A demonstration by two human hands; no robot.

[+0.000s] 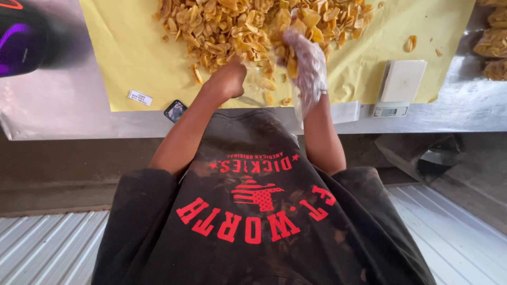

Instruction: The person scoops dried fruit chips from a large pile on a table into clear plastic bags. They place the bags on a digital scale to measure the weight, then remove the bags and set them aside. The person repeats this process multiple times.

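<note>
1. Nearest the lens: black shirt (253, 221) with red print, filling the lower frame; both forearms reach up from it to the counter.
2. Left hand (228, 79), centre frame: bare, closed down on something at the near edge of the chips (237, 26); what it grips is hidden, likely a bag mouth.
3. Right hand (306, 60), just right of it: in a clear glove, fingers clamped on a fistful of chips, lifted above the heap.
4. Judged step: a handful in transfer. Next move would call for the grip to hold without spilling.
5. Surface, left to right: steel counter (63, 113); yellow sheet (132, 58) under the chips; small white label (140, 97); phone (175, 110); white scale (401, 84); filled bags (494, 42) at upper right.
6. Room: corrugated metal floor (47, 248) at lower left and right.
</note>
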